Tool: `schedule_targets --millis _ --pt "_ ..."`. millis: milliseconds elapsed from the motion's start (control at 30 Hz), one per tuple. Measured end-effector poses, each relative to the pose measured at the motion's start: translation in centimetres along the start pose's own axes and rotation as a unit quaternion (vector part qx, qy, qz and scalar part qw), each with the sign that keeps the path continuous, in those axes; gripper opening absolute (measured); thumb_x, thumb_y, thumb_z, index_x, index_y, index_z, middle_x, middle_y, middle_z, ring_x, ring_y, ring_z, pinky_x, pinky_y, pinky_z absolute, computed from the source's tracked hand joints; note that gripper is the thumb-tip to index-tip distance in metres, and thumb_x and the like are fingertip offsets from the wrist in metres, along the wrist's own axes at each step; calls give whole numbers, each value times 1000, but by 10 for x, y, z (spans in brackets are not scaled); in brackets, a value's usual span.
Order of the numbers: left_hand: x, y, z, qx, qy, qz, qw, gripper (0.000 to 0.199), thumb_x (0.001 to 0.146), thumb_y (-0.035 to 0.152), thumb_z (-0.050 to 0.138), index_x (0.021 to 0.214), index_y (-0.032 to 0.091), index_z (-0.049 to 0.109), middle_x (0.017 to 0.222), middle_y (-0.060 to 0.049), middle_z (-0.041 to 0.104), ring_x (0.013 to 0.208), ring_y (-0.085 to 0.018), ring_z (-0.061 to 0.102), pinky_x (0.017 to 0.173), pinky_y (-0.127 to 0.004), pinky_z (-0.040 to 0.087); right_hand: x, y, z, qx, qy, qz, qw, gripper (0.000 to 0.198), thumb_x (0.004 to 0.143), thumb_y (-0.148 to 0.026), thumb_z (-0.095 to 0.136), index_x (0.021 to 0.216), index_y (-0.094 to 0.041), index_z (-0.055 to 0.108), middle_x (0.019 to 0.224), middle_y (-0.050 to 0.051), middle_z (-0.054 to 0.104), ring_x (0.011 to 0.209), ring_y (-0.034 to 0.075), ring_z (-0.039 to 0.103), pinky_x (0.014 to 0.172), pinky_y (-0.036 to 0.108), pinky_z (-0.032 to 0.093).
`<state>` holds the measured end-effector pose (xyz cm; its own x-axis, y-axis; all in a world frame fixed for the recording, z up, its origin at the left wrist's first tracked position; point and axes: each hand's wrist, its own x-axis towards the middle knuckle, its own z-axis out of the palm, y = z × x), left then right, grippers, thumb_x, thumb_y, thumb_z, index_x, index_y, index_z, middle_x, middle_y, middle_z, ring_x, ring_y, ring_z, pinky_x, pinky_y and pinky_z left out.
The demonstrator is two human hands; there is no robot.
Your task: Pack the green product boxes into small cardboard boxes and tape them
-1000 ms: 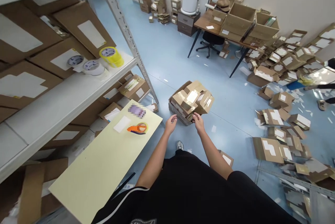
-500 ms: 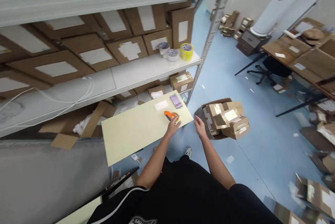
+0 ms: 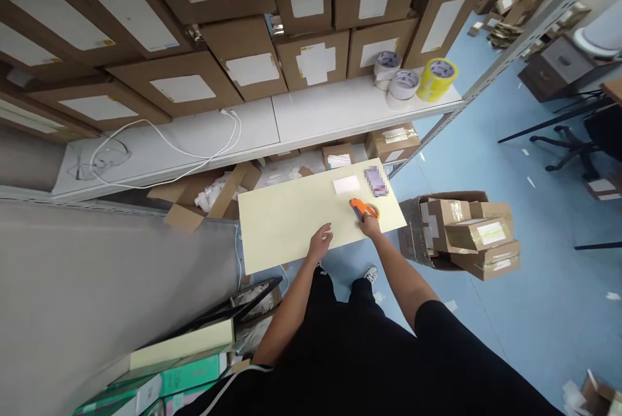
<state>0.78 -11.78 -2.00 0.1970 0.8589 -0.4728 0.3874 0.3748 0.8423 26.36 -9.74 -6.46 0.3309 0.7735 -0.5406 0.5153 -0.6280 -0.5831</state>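
An orange tape dispenser (image 3: 358,207) with a roll of tape lies on the pale yellow tabletop (image 3: 276,221), toward its right end. My right hand (image 3: 371,226) is closed around its near end, and the palm hides part of it. To the left, my left hand (image 3: 319,242) hovers over the front edge of the tabletop, fingers loosely curved and apart, holding nothing. Beyond the dispenser lie a white slip of paper (image 3: 346,184) and a blurred-out purple item (image 3: 376,181).
A metal shelf (image 3: 321,108) behind the tabletop carries cartons, a white cable (image 3: 189,155), white tape rolls (image 3: 402,85) and yellow tape (image 3: 437,80). On the floor at right, a large carton (image 3: 413,241) holds several small boxes (image 3: 479,232). An open carton (image 3: 228,190) sits under the shelf.
My left hand has left the tape dispenser and moved left along the tabletop. My right hand has come in from beside the tabletop and taken hold of the dispenser. The view has swung left.
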Motion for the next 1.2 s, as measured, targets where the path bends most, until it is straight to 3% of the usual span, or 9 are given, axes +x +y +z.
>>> schedule_targets --millis 100,233,367,500,633,733,867,967,1200 --pt "0 -12 -15 9 -9 -16 1000 45 93 31 61 137 22 66 131 -12 73 109 -22 73 100 -39 57 -8 -2 22 -35 15 42 998 39 79 -22 73 116 -13 66 128 21 69 131 34 60 113 45 43" --pt "8 -14 -32 -5 -15 -5 1000 40 92 33 63 129 21 70 125 -11 75 103 -21 73 98 -39 58 -22 -10 37 78 90 58 991 21 83 -27 71 99 -17 61 112 16 74 123 29 65 108 40 47" --pt "16 -5 -60 -24 -13 29 999 39 91 40 65 125 22 72 118 -9 77 98 -19 73 97 -38 58 -28 -31 36 107 93 52 989 16 80 -26 71 88 -19 58 102 15 74 115 33 67 102 44 50" --pt "21 15 -97 -48 -2 54 997 40 91 41 65 124 20 72 113 -9 77 94 -19 74 96 -38 58 -41 -70 30 126 75 -6 989 24 77 -29 72 96 -19 62 112 13 74 114 35 67 101 48 52" --pt "18 54 -133 -83 14 105 991 40 93 40 63 126 19 71 116 -11 77 103 -20 73 99 -38 57 -74 -118 23 181 59 -164 968 51 79 -46 75 123 -22 63 126 11 71 119 32 65 103 48 52" --pt "9 100 -157 -95 27 159 982 40 96 40 61 129 19 70 123 -13 76 114 -23 71 102 -38 56 -98 -153 9 198 79 -253 944 59 76 -53 81 123 -21 65 124 11 72 115 32 65 103 46 53" --pt "-10 170 -183 -66 26 253 965 37 99 42 60 128 22 72 127 -11 74 121 -24 68 101 -36 56 -113 -191 -24 164 60 -351 920 45 77 -54 83 105 -21 73 110 9 74 101 30 67 96 44 56" --pt "-22 213 -192 -3 -7 319 948 34 97 43 63 121 24 77 129 -9 73 118 -24 68 99 -35 57 -114 -214 -53 128 54 -408 902 33 81 -52 82 96 -22 76 101 9 75 96 29 68 94 45 57" --pt "-38 263 -188 150 -22 395 906 27 100 41 62 114 28 81 130 -6 72 120 -25 66 112 -43 49 -97 -241 -95 106 64 -494 861 14 87 -40 73 84 -26 75 89 7 75 95 28 71 119 54 44"
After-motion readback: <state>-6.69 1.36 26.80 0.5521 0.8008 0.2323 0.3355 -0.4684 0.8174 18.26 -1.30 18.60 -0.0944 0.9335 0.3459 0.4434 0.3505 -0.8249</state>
